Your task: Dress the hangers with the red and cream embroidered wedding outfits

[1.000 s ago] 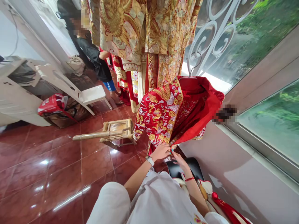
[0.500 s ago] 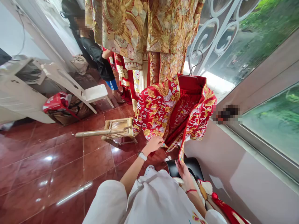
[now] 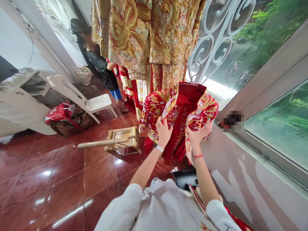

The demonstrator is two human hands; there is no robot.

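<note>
A red jacket [image 3: 154, 109] with gold and silver embroidery hangs, its front parted, on a wire hanger [image 3: 199, 69] in front of the window grille. My left hand [image 3: 164, 132] pinches the edge of its left front panel between thumb and fingers. Across the opening, my right hand [image 3: 198, 133] grips the right front panel, thumb toward the edge and fingers spread over the embroidery. Red gathered cloth [image 3: 183, 106] shows inside the jacket, and red fringe hangs below it.
Gold embroidered garments [image 3: 130, 35] hang above and behind. A bamboo chair [image 3: 122, 138] stands at left on the red tiles. Farther back are a white chair [image 3: 98, 102], a red bag [image 3: 57, 114] and a person in black [image 3: 103, 67]. A black seat [image 3: 185, 178] stands close by my right arm.
Both hands have moved up from the jacket's lower front edges to higher on its front panels. The panels are drawn apart, showing more red cloth inside. The view has shifted slightly.
</note>
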